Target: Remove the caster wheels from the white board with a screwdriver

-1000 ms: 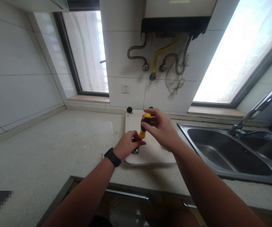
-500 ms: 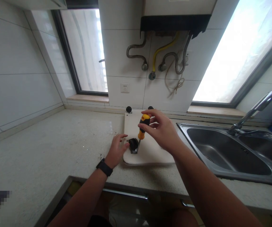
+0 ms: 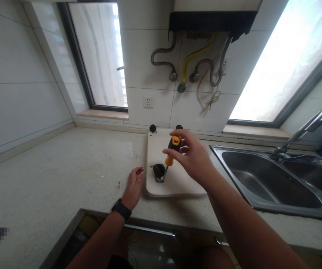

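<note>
A screwdriver (image 3: pixel 169 160) with a yellow and black handle is in the fingers of my right hand (image 3: pixel 195 157), thumb on one side and fingertips on the other. Its shaft slants down to the metal base of a black caster wheel (image 3: pixel 158 171), and the tip is hard to make out. The caster sits near the front left corner of a pale board (image 3: pixel 183 183) lying on the counter. Left of the board, my left hand (image 3: pixel 133 188) rests by the counter with loosely curled fingers, apart from the caster and seemingly with nothing in it.
Two more black casters (image 3: pixel 152 128) are at the board's far edge, near the wall. A steel sink (image 3: pixel 262 183) with a faucet (image 3: pixel 301 130) stands to the right. Cabinet openings with a metal handle (image 3: pixel 149 229) lie below the counter's front edge (image 3: pixel 183 220).
My left hand has come away from the caster and moved left, off the board. My right hand still holds the screwdriver at the caster, its handle leaning slightly more to the right.
</note>
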A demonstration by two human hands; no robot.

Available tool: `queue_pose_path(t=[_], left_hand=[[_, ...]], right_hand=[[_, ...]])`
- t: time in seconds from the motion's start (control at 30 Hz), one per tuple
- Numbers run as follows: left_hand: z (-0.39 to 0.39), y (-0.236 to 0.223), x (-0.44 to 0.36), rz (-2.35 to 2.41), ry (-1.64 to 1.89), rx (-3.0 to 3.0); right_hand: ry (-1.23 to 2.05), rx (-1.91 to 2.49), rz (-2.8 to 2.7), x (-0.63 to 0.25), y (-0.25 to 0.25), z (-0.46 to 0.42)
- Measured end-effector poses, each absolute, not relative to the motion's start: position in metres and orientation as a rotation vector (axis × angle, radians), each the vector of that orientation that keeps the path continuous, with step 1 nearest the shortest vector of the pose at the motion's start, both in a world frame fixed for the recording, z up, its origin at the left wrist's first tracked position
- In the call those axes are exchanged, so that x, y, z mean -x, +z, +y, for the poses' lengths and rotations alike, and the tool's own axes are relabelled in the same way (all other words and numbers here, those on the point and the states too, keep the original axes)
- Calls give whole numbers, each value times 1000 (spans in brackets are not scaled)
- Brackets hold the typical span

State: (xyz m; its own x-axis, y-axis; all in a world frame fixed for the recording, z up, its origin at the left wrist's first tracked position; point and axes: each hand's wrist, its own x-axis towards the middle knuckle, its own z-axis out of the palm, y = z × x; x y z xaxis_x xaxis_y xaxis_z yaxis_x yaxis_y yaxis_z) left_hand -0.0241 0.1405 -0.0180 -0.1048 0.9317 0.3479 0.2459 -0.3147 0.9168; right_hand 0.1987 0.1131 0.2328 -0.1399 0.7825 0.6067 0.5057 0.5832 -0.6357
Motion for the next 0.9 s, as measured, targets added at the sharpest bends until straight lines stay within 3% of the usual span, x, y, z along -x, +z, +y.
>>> queue_pose_path(t=[0.37,0.63,0.9], left_hand=[[138,-13,24,1320,1375,-1591],[133,-4,24,1352,1369,-1645],[134,-4,25,1371,1343,-1655]], right_hand=[[767,895,-1796,-206,231,115],[245,1124,-1848,-199,239,113],[742,948,-1830,-205,240,115]])
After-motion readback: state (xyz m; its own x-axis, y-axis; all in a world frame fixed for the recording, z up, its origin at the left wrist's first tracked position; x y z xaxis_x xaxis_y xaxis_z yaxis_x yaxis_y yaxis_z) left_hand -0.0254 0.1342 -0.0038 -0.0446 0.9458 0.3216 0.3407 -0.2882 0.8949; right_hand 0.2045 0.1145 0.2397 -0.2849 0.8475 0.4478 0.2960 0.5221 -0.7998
